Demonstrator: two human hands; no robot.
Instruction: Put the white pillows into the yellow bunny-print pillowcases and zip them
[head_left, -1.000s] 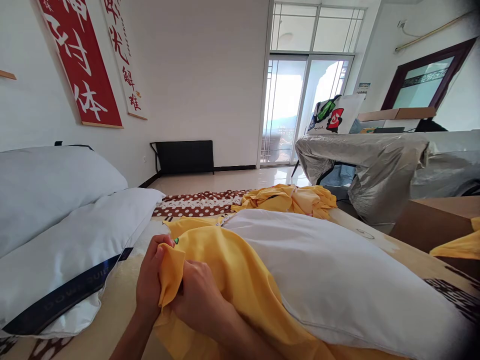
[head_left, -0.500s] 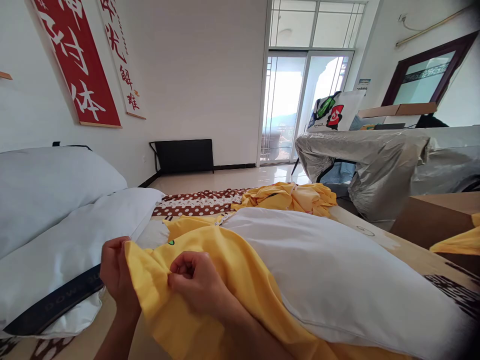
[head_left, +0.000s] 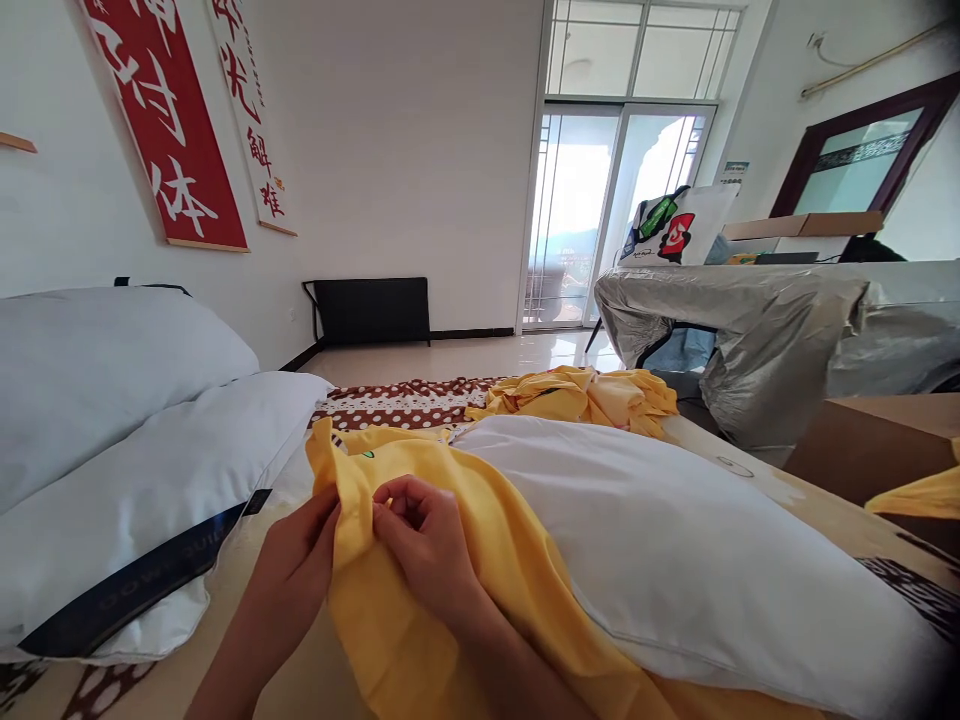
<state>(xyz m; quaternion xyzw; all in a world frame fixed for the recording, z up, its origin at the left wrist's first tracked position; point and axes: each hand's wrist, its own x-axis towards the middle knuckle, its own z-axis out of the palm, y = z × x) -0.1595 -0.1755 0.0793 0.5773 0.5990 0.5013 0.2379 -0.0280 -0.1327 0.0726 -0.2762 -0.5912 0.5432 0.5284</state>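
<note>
Head view: my left hand (head_left: pixel 296 545) and right hand (head_left: pixel 431 540) pinch yellow cloth (head_left: pixel 375 620); the white pillow (head_left: pixel 675 530) slants off rightward, nearer my right.

White pillows (head_left: pixel 690 550) (plump ones) flank the hands (head_left: pixel 429 545); overhead is open.

A red scroll (head_left: pixel 176 150) and a white scroll (head_left: pixel 253 120) hang on the left wall (head_left: pixel 52 210). A black panel (head_left: pixel 371 312) stands by the far wall (head_left: pixel 412 150); a printed bag (head_left: pixel 681 228) sits on the silver-draped counter (head_left: pixel 780 305) near glass doors (head_left: pixel 574 200).
</note>
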